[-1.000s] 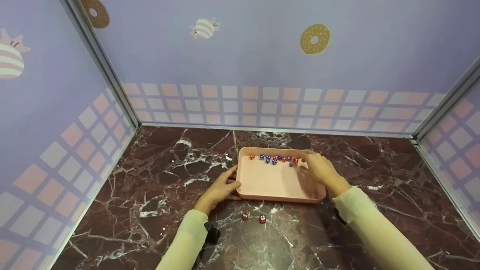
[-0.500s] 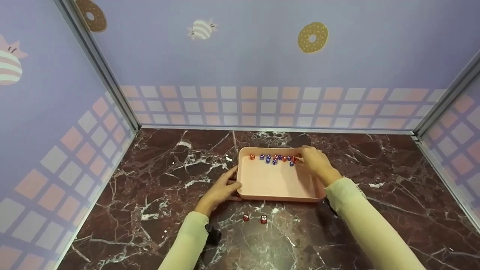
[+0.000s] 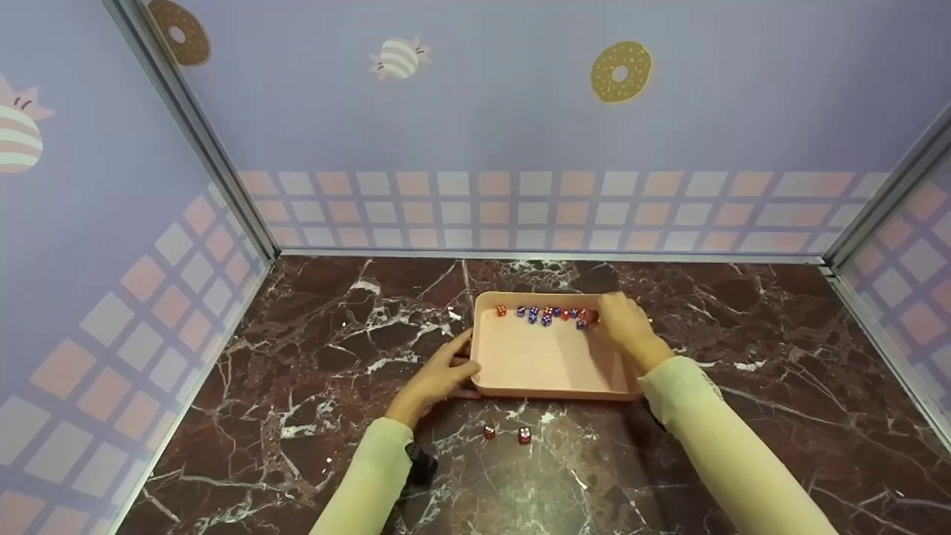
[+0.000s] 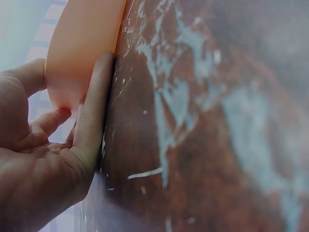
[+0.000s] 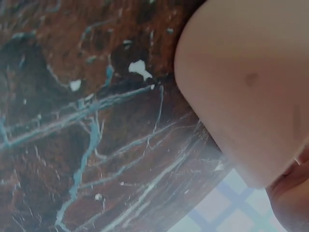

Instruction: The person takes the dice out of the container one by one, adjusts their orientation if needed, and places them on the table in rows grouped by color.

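Left hand (image 3: 437,373) grips the left side of the pink tray (image 3: 550,360) between thumb and fingers; right hand (image 3: 625,325) angles down over the tray's right end, beside the red-and-blue dice (image 3: 547,321) along its far side, fingertips hidden, grip not determinable. Two loose red dice (image 3: 524,435) lie before the tray on the dark marbled tabletop (image 3: 282,416), enclosed by printed lilac walls (image 3: 505,111).

Right hand (image 3: 625,322) hides its fingertips and the far right corner of the tray (image 3: 546,360); dice (image 3: 533,316) inside are too small to read; right wrist view crops that hand.
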A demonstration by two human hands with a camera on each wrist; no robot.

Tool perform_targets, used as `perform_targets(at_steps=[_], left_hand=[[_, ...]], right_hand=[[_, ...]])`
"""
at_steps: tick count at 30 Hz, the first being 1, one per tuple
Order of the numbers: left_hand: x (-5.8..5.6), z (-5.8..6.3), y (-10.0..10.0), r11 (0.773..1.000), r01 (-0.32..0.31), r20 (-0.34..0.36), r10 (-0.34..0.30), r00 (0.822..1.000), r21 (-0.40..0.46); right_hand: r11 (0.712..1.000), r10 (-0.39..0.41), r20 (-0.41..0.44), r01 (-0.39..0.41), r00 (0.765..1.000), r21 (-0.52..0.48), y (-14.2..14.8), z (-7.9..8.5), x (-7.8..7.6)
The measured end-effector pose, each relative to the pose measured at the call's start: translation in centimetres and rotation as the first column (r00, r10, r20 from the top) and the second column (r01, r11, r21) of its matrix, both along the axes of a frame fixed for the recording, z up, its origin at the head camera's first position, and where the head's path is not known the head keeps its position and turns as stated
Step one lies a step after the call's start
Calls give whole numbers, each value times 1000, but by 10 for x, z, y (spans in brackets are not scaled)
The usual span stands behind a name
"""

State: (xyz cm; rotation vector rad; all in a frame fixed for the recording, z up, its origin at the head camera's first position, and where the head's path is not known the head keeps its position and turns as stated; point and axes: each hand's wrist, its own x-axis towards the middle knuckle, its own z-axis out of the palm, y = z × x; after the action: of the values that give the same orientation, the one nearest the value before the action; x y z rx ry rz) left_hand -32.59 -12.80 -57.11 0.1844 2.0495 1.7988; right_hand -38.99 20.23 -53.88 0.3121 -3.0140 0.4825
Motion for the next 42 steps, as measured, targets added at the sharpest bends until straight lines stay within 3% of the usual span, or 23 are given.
perform_targets(at_steps=[11, 19, 25, 30, 42], left_hand=[[1, 1, 2, 1000, -20, 9, 20, 1000, 6], [0, 3, 3, 999, -26, 13, 26, 1000, 27], [1, 2, 2, 1000, -17, 12, 17, 1000, 19], [0, 1, 2, 1000, -20, 3, 20, 1000, 10], [3, 3, 2, 999, -9, 10, 9, 1000, 35]], right_hand=[[999, 35, -58, -35, 998, -8, 0, 3, 9], [991, 136, -82, -134, 987, 32, 2, 6, 22], [991, 131, -45, -131, 990, -4, 6, 3, 35], [983, 181, -64, -181, 981, 16, 7, 0, 43], [980, 193, -82, -197, 978, -41, 8, 0, 64]])
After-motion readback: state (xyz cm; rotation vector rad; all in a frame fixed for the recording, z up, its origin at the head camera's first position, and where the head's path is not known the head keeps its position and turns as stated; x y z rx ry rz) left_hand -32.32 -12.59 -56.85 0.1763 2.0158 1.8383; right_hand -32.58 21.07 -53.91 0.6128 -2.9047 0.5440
